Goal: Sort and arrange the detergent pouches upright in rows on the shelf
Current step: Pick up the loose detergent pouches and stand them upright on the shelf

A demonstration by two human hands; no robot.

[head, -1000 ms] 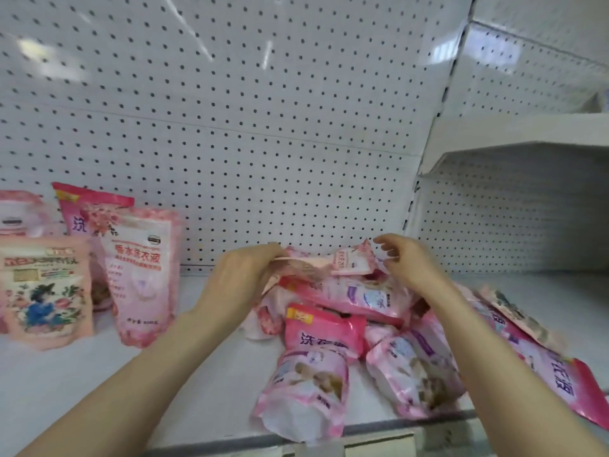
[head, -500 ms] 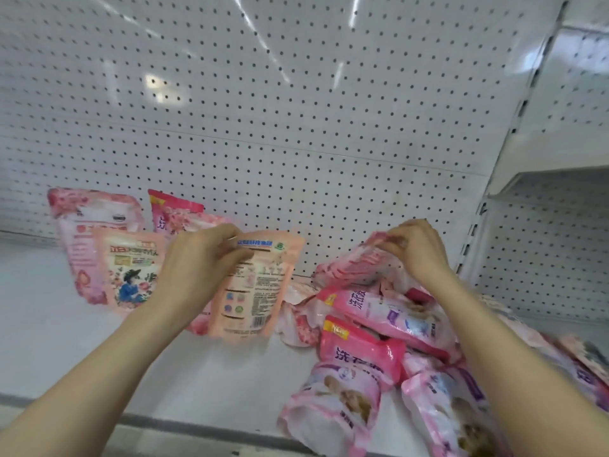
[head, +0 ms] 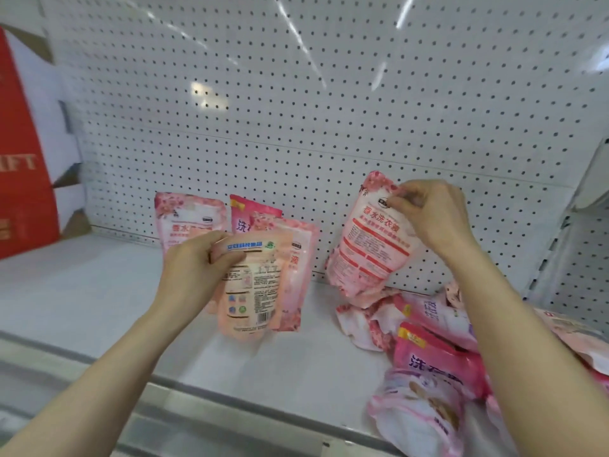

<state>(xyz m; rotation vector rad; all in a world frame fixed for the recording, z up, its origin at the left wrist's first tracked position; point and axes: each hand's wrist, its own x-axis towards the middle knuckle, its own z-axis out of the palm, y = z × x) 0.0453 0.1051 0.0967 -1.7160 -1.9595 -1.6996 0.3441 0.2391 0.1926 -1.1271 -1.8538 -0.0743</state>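
Background is mostly a white pegboard back panel (head: 329,94), rows of little holes all over, with streaks of ceiling light glaring off it. Off to the far left there's a big red box (head: 19,179) with pale lettering, only partly in frame so I can't read the whole word. Just beside it sits some white cardboard (head: 62,127) with brown torn-looking edges, kinda blurry.
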